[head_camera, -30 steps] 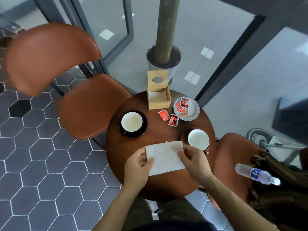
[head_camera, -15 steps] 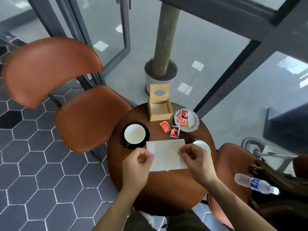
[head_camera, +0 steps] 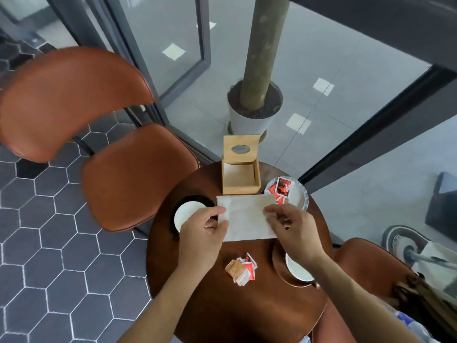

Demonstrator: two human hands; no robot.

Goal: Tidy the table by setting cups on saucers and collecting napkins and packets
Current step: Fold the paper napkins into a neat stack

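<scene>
My left hand (head_camera: pixel 206 227) and right hand (head_camera: pixel 293 225) each pinch a side edge of the paper napkin (head_camera: pixel 246 217), held flat above the surface (head_camera: pixel 247 313), its far edge just at the open wooden napkin box (head_camera: pixel 241 174). A second ago it hung nearer me, so I judge it is about to go in. Loose packets (head_camera: pixel 241 268) now show near me; the white cup (head_camera: pixel 185 215) sits left on its black saucer.

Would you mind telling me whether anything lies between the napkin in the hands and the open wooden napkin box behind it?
Nothing visible does. The napkin, held by the left hand and right hand, has its far edge right at the open wooden box.
</scene>
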